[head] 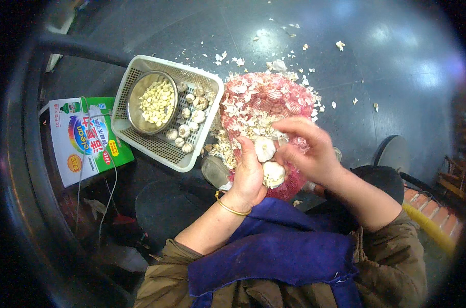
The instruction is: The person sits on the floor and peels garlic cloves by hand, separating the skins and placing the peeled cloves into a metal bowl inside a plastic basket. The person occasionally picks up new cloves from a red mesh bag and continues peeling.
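Note:
My left hand [250, 175] holds a white garlic bulb [264, 149] beside its raised thumb; the fingers beneath are mostly hidden. Just right of the bulb is my right hand [311, 150], blurred, with thumb and forefinger apart and nothing visible between them. A second garlic bulb [273, 175] sits close under the first, near my left palm; whether the hand also supports it, I cannot tell. Below both hands lies a red mesh sack [269, 90] strewn with papery garlic skins [236, 106].
A white plastic basket [165, 158] at the left contains a steel bowl [134, 98] of peeled garlic cloves [156, 102] and several whole bulbs [198, 115]. Left of it stands a printed carton [90, 142]. Skin scraps [238, 61] litter the dark floor [333, 23]. My shoe [215, 171] is beside the sack.

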